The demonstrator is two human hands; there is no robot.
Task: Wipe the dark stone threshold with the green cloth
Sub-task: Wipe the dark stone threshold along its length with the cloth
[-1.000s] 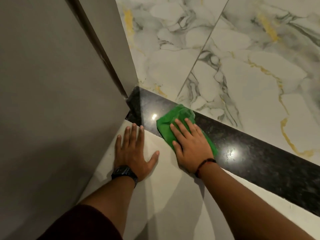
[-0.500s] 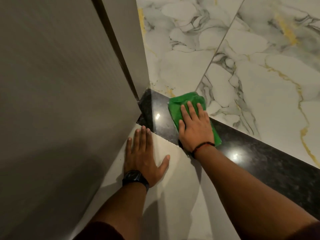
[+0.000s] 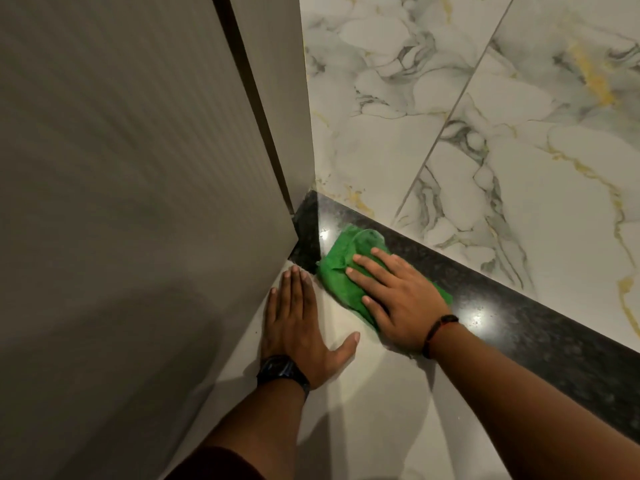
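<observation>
A dark polished stone threshold (image 3: 502,306) runs diagonally from the wall corner toward the lower right. The green cloth (image 3: 341,268) lies bunched on its left end, near the corner, partly overlapping the pale tile. My right hand (image 3: 398,296) presses flat on the cloth, fingers spread and pointing up-left. My left hand (image 3: 298,323) rests flat on the pale floor tile beside the wall, fingers together and thumb out, holding nothing. A dark watch sits on the left wrist, a thin cord band on the right.
A grey wall panel (image 3: 138,202) fills the left side, with a narrow door-frame edge (image 3: 277,98) meeting the threshold's end. White marble tiles with grey and gold veins (image 3: 485,133) lie beyond the threshold. A plain pale tile (image 3: 381,410) is under my arms.
My right hand has slid the cloth back and down along the threshold, from its far edge toward the near edge by the corner. My left hand has stayed planted.
</observation>
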